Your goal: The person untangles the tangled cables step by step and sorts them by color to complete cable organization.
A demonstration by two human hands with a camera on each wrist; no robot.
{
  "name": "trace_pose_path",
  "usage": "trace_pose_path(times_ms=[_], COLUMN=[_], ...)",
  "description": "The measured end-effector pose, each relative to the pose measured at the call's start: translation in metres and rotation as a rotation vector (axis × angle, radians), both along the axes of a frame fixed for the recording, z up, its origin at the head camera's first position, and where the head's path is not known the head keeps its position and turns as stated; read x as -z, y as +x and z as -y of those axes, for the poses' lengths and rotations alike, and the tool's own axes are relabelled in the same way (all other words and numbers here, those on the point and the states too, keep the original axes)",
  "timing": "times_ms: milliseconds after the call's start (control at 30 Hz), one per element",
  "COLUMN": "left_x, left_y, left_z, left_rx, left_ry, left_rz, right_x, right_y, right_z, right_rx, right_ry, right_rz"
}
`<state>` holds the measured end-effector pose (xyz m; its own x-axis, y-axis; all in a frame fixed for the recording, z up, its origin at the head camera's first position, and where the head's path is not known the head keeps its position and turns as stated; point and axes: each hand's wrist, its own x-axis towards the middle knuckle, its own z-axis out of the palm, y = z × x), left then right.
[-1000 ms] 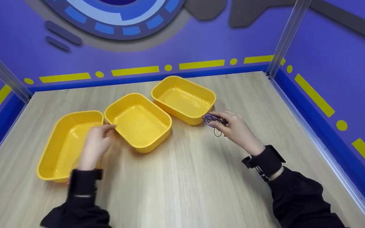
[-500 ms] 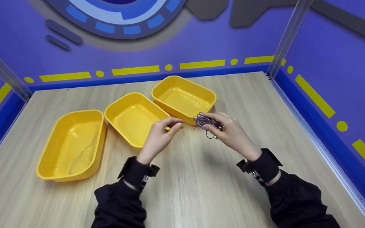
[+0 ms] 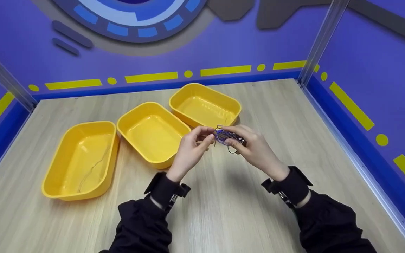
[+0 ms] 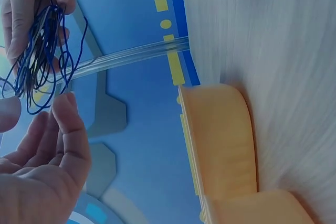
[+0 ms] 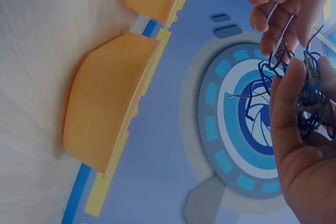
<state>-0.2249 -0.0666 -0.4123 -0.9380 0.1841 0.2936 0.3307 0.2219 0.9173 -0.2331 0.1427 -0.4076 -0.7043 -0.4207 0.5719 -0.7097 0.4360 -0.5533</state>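
Note:
A tangled bundle of thin wires [image 3: 227, 136], mostly dark and blue, is held in my right hand [image 3: 257, 147] between thumb and fingers. Loops and loose ends stick out toward the left. My left hand [image 3: 190, 151] has come up to the bundle's left side, fingers bent. In the left wrist view, the thumb and fingertips of the left hand [image 4: 52, 156] are spread apart just below the blue wires [image 4: 47, 51]. Two pale wire ends [image 5: 286, 27] show by the left fingers in the right wrist view; whether those fingers touch them is unclear.
Three yellow bins stand on the wood-look table [image 3: 216, 218]. The left bin [image 3: 60, 161] holds one thin pale wire [image 3: 93, 168]. The middle bin [image 3: 149, 137] is nearest the left hand; the back bin [image 3: 202, 105] stands just behind the bundle. Blue panels [image 3: 251, 49] enclose the table.
My left hand has moved right from beside the left and middle bins to the bundle. The right hand shifted slightly left, still holding the wires.

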Motion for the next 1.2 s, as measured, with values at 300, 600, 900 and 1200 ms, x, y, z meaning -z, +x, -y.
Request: trace_pose_path(times_ms=[300,600,900,1200], left_x=[0.002,0.004,0.008,0.011], left_y=[0.002,-0.001,0.001,-0.002], left_z=[-0.001,-0.003,0.002,0.011], left_rx=[0.006,0.093,0.109,0.15], left_ry=[0.172,0.398,0.291,0.082], left_rz=[-0.008,0.046,0.04,0.079], right_x=[0.001,0.002,0.003,0.001], right_y=[0.001,0.0,0.001,-0.002], right_z=[0.002,0.0,-0.002,-0.005], right_rx=[-0.027,-0.022,0.043,0.115], right_ry=[-0.012,-0.041,-0.028,0.011], right_rz=[0.01,0.01,-0.008,-0.084])
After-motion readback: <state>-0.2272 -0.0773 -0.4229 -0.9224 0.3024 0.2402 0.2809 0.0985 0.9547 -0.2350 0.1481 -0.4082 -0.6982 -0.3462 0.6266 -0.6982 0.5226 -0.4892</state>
